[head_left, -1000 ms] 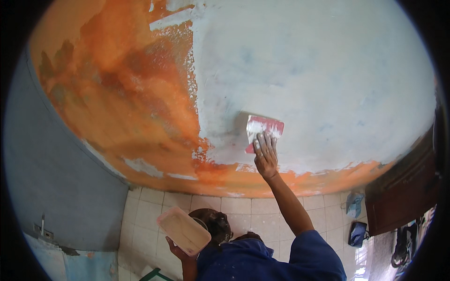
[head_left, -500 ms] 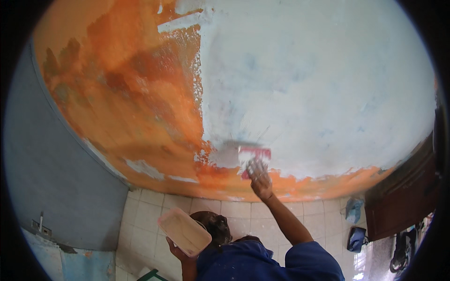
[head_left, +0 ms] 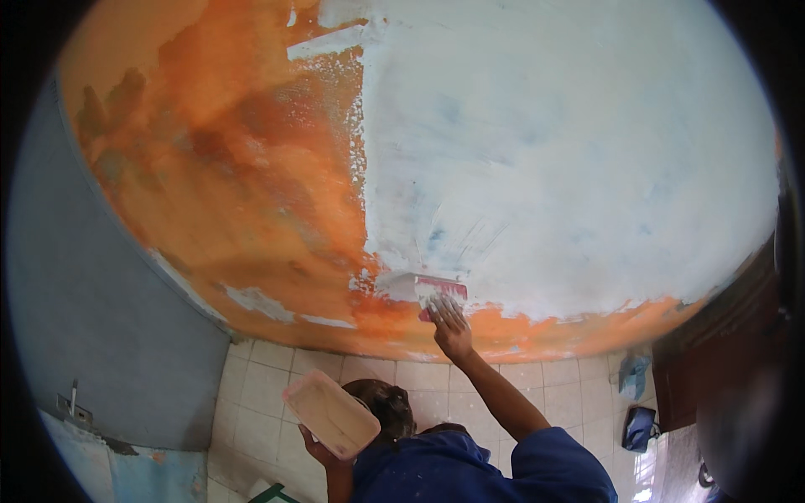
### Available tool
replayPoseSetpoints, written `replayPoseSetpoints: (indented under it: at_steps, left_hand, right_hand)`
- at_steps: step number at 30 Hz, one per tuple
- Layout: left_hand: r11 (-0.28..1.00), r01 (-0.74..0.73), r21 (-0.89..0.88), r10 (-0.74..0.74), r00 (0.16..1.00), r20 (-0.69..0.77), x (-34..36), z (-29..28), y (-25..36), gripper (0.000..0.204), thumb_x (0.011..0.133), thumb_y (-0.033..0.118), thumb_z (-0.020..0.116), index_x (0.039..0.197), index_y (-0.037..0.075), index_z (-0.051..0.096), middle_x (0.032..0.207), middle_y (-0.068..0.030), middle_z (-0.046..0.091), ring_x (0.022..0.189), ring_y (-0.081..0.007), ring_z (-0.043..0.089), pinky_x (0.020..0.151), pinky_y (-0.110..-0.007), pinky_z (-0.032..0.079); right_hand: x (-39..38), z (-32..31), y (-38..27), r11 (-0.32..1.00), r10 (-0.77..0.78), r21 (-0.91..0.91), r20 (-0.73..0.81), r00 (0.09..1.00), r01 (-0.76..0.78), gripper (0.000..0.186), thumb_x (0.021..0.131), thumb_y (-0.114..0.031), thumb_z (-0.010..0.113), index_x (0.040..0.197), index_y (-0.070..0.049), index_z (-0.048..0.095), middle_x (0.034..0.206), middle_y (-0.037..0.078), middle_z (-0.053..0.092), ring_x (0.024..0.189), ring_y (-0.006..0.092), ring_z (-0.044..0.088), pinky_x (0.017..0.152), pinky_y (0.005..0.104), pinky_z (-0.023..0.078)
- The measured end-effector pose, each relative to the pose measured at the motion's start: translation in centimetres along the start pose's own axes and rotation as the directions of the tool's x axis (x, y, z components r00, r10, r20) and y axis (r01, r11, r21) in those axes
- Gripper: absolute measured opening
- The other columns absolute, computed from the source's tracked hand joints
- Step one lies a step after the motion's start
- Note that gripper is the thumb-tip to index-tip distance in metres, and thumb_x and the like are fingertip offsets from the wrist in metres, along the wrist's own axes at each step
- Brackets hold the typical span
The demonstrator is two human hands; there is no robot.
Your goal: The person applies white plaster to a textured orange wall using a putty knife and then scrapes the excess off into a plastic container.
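My right hand [head_left: 454,332] grips a pink-red putty spreader [head_left: 442,290] with white putty smeared on it. The spreader's blade is against the wall, near the lower border of the white coat [head_left: 579,168]. Bare orange wall [head_left: 251,201] lies to the left and in a strip below. In my left hand [head_left: 321,448] is a pale pink rectangular tub [head_left: 333,412], held low and tilted. A thin film of putty-coloured residue seems to coat its inside. The tub hides part of my left hand's fingers.
A grey wall [head_left: 126,293] meets the orange one at the left. Below are white floor tiles [head_left: 260,387] and a dark rounded object [head_left: 384,408] beside the tub. At the right stand a brown wooden piece [head_left: 696,369], a blue plastic bag [head_left: 634,377] and a dark blue pouch [head_left: 639,428].
My right hand and the spreader have moved left and slightly down along the wall. The tub has barely moved. A dark blur now covers things at the lower right.
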State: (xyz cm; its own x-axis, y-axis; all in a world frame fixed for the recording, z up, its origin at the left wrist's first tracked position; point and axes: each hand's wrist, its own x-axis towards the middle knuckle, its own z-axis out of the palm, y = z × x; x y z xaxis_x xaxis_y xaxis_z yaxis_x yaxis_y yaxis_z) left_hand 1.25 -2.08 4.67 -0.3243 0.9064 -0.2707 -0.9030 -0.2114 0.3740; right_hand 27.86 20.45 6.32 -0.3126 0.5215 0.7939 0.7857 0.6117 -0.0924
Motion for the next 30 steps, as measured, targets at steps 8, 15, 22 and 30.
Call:
replayPoseSetpoints:
  at_steps: [8, 15, 22, 30]
  left_hand:
    - [0.989, -0.059, 0.138, 0.047, 0.995, 0.094, -0.1, -2.0, 0.4, 0.065, 0.092, 0.056, 0.036, 0.140, 0.012, 0.033, 0.138, -0.0129, 0.040, 0.119, -0.0338, 0.046, 0.097, -0.052, 0.040]
    - [0.956, -0.096, 0.278, 0.062, 0.990, 0.127, -0.3, 0.0, 0.4, 0.070, 0.089, 0.059, 0.042, 0.140, 0.012, 0.034, 0.140, -0.0124, 0.038, 0.121, -0.0353, 0.044, 0.101, -0.052, 0.037]
    - [0.996, 0.065, -0.063, -0.060, 0.996, 0.069, 0.0, 0.2, 0.8, 0.068, 0.094, 0.059, 0.028, 0.140, 0.010, 0.032, 0.135, -0.0143, 0.042, 0.116, -0.0328, 0.048, 0.095, -0.052, 0.042]
    - [0.990, 0.083, -0.116, -0.068, 0.989, 0.131, 0.5, -2.1, 0.7, 0.068, 0.089, 0.058, 0.043, 0.140, 0.013, 0.034, 0.141, -0.0117, 0.038, 0.122, -0.0350, 0.043, 0.101, -0.052, 0.037]
  right_hand:
    - [10.3, -6.8, 0.8, 0.981, -0.052, -0.192, -0.312, 0.949, -0.010, 0.042, 0.077, 0.014, 0.046, 0.114, 0.000, 0.060, 0.120, 0.017, 0.059, 0.116, 0.0350, 0.055, 0.098, 0.0460, 0.043]
    - [4.6, -0.1, 1.5, 0.989, 0.005, -0.148, -0.120, 0.993, -0.023, 0.050, 0.073, 0.012, 0.047, 0.119, -0.002, 0.058, 0.125, 0.015, 0.057, 0.120, 0.0346, 0.051, 0.100, 0.0473, 0.041]
    - [1.4, -1.5, -1.1, 1.000, -0.025, 0.001, -0.046, 0.999, 0.026, 0.048, 0.072, 0.013, 0.050, 0.117, -0.002, 0.059, 0.122, 0.016, 0.059, 0.117, 0.0330, 0.054, 0.100, 0.0451, 0.042]
    - [13.0, -5.7, 0.1, 0.980, -0.097, -0.189, -0.213, 0.972, 0.056, 0.053, 0.073, 0.013, 0.046, 0.123, -0.002, 0.056, 0.127, 0.017, 0.055, 0.121, 0.0361, 0.050, 0.102, 0.0474, 0.039]
